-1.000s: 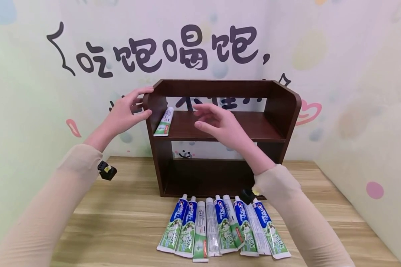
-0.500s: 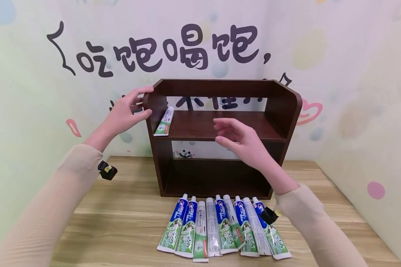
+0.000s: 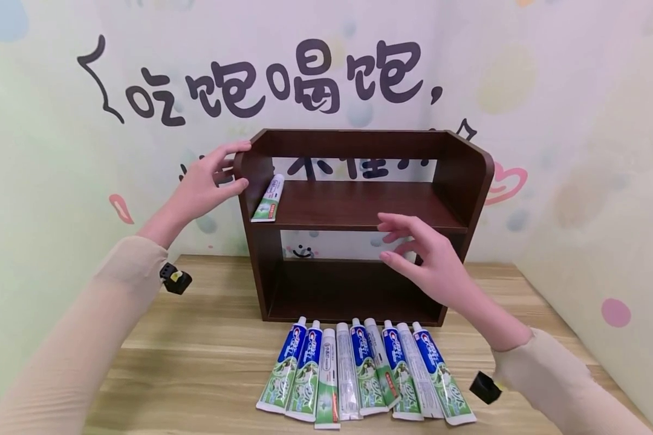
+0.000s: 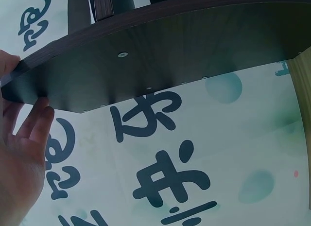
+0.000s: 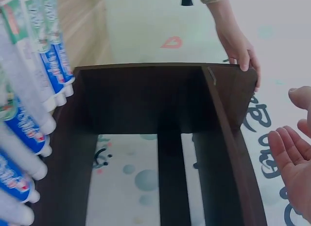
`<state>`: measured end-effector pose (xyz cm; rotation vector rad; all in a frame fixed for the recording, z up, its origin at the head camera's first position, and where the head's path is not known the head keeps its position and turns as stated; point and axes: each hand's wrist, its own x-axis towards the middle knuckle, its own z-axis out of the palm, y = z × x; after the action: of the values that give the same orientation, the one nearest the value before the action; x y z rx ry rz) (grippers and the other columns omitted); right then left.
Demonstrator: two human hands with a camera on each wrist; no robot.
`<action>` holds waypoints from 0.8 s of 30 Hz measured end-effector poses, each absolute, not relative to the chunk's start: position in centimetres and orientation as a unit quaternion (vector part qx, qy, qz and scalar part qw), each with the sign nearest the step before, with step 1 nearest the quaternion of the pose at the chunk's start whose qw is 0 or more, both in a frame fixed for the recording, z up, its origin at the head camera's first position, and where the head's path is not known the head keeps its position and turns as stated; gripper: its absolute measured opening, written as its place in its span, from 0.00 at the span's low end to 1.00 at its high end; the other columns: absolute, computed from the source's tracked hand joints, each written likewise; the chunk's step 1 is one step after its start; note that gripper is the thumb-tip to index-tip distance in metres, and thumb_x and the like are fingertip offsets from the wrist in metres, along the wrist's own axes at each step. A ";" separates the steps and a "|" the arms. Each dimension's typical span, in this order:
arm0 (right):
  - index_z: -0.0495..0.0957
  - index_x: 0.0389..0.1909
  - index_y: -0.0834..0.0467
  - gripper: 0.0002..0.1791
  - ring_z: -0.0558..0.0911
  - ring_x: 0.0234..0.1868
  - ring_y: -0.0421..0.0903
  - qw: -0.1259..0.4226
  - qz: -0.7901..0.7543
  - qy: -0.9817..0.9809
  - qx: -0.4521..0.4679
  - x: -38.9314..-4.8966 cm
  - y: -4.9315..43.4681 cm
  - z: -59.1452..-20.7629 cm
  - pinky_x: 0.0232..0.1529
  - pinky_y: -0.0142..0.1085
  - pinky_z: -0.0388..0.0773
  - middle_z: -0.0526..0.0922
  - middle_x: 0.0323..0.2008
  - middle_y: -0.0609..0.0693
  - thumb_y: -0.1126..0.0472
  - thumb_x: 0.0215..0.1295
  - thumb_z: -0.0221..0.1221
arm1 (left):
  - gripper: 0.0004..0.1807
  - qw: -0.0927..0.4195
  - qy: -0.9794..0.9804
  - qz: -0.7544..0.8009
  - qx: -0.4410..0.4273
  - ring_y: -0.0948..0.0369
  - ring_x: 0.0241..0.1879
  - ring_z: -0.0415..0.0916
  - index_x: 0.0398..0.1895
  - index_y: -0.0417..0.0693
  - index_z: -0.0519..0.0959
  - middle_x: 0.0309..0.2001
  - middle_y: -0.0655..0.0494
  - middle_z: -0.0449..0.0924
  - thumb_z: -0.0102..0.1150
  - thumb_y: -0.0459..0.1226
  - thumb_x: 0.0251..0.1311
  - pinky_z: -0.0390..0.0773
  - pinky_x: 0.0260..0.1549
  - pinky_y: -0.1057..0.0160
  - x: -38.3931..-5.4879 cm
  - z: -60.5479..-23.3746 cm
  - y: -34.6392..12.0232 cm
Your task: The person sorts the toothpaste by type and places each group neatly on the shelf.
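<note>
My left hand (image 3: 202, 184) grips the upper front corner of a dark brown wooden shelf (image 3: 359, 228) by its left side panel. In the left wrist view the thumb lies on one face of that panel and the fingers (image 4: 41, 120) on the other. A white and green toothpaste tube (image 3: 268, 198) lies at the left end of the upper shelf, cap toward the back. My right hand (image 3: 432, 257) holds nothing, its fingers loosely bent, in front of the shelf's right half. Several toothpaste tubes (image 3: 326, 377) lie fanned in a row on the table before the shelf, caps toward it.
The wood-grain table (image 3: 196, 368) carries the shelf and the row of tubes. A patterned wall with large black characters (image 3: 315, 75) stands close behind the shelf. Each sleeve bears a small black wrist camera (image 3: 485, 387).
My right hand has drawn away from the upper shelf, moving right and down. The left hand stays on the side panel, and the tubes lie as before.
</note>
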<state>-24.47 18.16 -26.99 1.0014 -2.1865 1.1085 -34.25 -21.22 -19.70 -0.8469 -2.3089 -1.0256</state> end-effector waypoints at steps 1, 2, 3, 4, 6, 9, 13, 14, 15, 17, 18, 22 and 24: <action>0.70 0.67 0.54 0.32 0.81 0.50 0.38 0.246 0.406 -0.801 0.364 -24.3 18.4 -27.3 0.46 0.23 0.83 0.81 0.55 0.50 0.69 0.60 0.65 | 0.33 0.237 -0.842 -0.373 -0.308 0.47 0.62 0.75 0.70 0.49 0.67 0.71 0.51 0.68 0.62 0.29 0.61 0.79 0.57 0.71 -34.3 -19.6 -21.2; 0.71 0.67 0.53 0.33 0.81 0.50 0.37 0.246 0.407 -0.802 0.361 -24.1 18.7 -27.5 0.46 0.23 0.83 0.81 0.55 0.50 0.70 0.60 0.65 | 0.33 0.238 -0.843 -0.372 -0.307 0.47 0.62 0.75 0.70 0.50 0.67 0.71 0.51 0.68 0.62 0.29 0.61 0.79 0.57 0.71 -34.3 -19.6 -21.3; 0.70 0.67 0.52 0.33 0.80 0.50 0.36 0.245 0.406 -0.804 0.359 -23.9 19.0 -27.8 0.46 0.23 0.83 0.81 0.55 0.50 0.70 0.60 0.65 | 0.33 0.239 -0.844 -0.370 -0.306 0.47 0.62 0.75 0.70 0.50 0.67 0.71 0.52 0.68 0.62 0.29 0.61 0.79 0.58 0.70 -34.3 -19.5 -21.3; 0.70 0.67 0.53 0.34 0.80 0.50 0.36 0.245 0.405 -0.806 0.356 -23.8 19.3 -28.2 0.45 0.23 0.83 0.81 0.55 0.50 0.70 0.59 0.66 | 0.33 0.240 -0.845 -0.368 -0.305 0.47 0.62 0.75 0.71 0.51 0.67 0.71 0.52 0.68 0.62 0.29 0.61 0.79 0.58 0.69 -34.3 -19.4 -21.3; 0.70 0.67 0.52 0.34 0.79 0.50 0.35 0.240 0.402 -0.812 0.348 -23.6 19.9 -28.9 0.45 0.22 0.82 0.80 0.56 0.49 0.70 0.59 0.66 | 0.33 0.241 -0.847 -0.365 -0.303 0.47 0.62 0.75 0.71 0.51 0.67 0.71 0.53 0.68 0.62 0.29 0.61 0.79 0.59 0.67 -34.3 -19.3 -21.4; 0.70 0.67 0.51 0.34 0.79 0.51 0.33 0.234 0.396 -0.823 0.334 -23.5 20.8 -30.1 0.45 0.22 0.82 0.80 0.56 0.49 0.69 0.60 0.66 | 0.33 0.241 -0.847 -0.364 -0.304 0.47 0.63 0.75 0.71 0.52 0.67 0.71 0.53 0.68 0.62 0.29 0.61 0.79 0.59 0.66 -34.3 -19.3 -21.4; 0.69 0.67 0.51 0.33 0.77 0.52 0.31 0.223 0.391 -0.835 0.317 -23.5 21.7 -31.7 0.46 0.23 0.82 0.79 0.56 0.49 0.67 0.60 0.66 | 0.33 0.240 -0.844 -0.369 -0.307 0.47 0.63 0.75 0.70 0.51 0.67 0.71 0.52 0.68 0.62 0.29 0.61 0.79 0.59 0.68 -34.3 -19.4 -21.4; 0.70 0.67 0.52 0.33 0.77 0.53 0.30 0.221 0.390 -0.837 0.313 -23.5 21.9 -32.1 0.46 0.23 0.83 0.79 0.57 0.49 0.66 0.60 0.66 | 0.34 0.239 -0.843 -0.370 -0.308 0.46 0.63 0.75 0.70 0.51 0.67 0.71 0.52 0.68 0.62 0.29 0.61 0.79 0.59 0.69 -34.3 -19.4 -21.4; 0.70 0.67 0.52 0.33 0.77 0.53 0.30 0.220 0.390 -0.839 0.310 -23.4 22.0 -32.5 0.46 0.23 0.82 0.79 0.57 0.49 0.66 0.60 0.67 | 0.34 0.239 -0.842 -0.372 -0.309 0.46 0.63 0.75 0.70 0.51 0.67 0.71 0.52 0.68 0.62 0.29 0.60 0.79 0.58 0.69 -34.3 -19.5 -21.4; 0.70 0.67 0.52 0.33 0.76 0.54 0.30 0.217 0.388 -0.843 0.304 -23.4 22.3 -33.2 0.46 0.23 0.82 0.78 0.58 0.48 0.65 0.60 0.67 | 0.33 0.237 -0.841 -0.374 -0.310 0.46 0.63 0.75 0.70 0.50 0.67 0.71 0.52 0.68 0.62 0.29 0.61 0.79 0.59 0.69 -34.3 -19.5 -21.3; 0.70 0.67 0.52 0.33 0.76 0.54 0.30 0.217 0.387 -0.844 0.301 -23.4 22.5 -33.5 0.47 0.23 0.82 0.78 0.58 0.48 0.65 0.60 0.67 | 0.33 0.236 -0.841 -0.375 -0.310 0.46 0.63 0.75 0.70 0.50 0.67 0.71 0.52 0.68 0.62 0.29 0.61 0.79 0.59 0.68 -34.3 -19.6 -21.3; 0.69 0.67 0.51 0.33 0.75 0.53 0.29 0.219 0.380 -0.850 0.291 -23.3 23.0 -34.8 0.47 0.23 0.81 0.78 0.58 0.48 0.65 0.60 0.67 | 0.33 0.235 -0.843 -0.375 -0.307 0.47 0.63 0.75 0.70 0.51 0.67 0.71 0.52 0.68 0.62 0.29 0.61 0.78 0.60 0.63 -34.3 -19.6 -21.3; 0.69 0.67 0.51 0.33 0.74 0.53 0.29 0.220 0.376 -0.853 0.288 -23.3 23.2 -35.3 0.47 0.23 0.81 0.78 0.58 0.49 0.65 0.61 0.67 | 0.33 0.235 -0.844 -0.374 -0.306 0.47 0.63 0.75 0.70 0.51 0.67 0.71 0.53 0.68 0.62 0.29 0.61 0.78 0.61 0.61 -34.3 -19.6 -21.3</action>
<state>-23.28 23.19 -35.29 0.7952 -2.3581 1.0408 -34.35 -21.28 -19.64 -0.8382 -2.3143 -1.0256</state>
